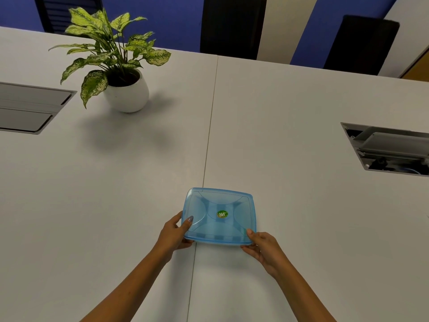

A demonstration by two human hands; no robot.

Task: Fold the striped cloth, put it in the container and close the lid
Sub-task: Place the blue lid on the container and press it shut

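Note:
A blue see-through container (pixel 219 237) sits on the white table near the front, with its blue lid (pixel 209 225) on top, a round green sticker at the lid's centre. Dark stripes of the cloth show faintly through the plastic along the near side. My left hand (pixel 174 233) grips the container's near left corner, thumb on the lid. My right hand (pixel 262 248) grips the near right corner, thumb pressed on the lid's edge.
A potted plant in a white pot (pixel 126 92) stands at the back left. A closed cable hatch (pixel 30 108) lies at the far left and an open one (pixel 392 149) at the right. Black chairs (pixel 232 26) stand beyond the table's far edge.

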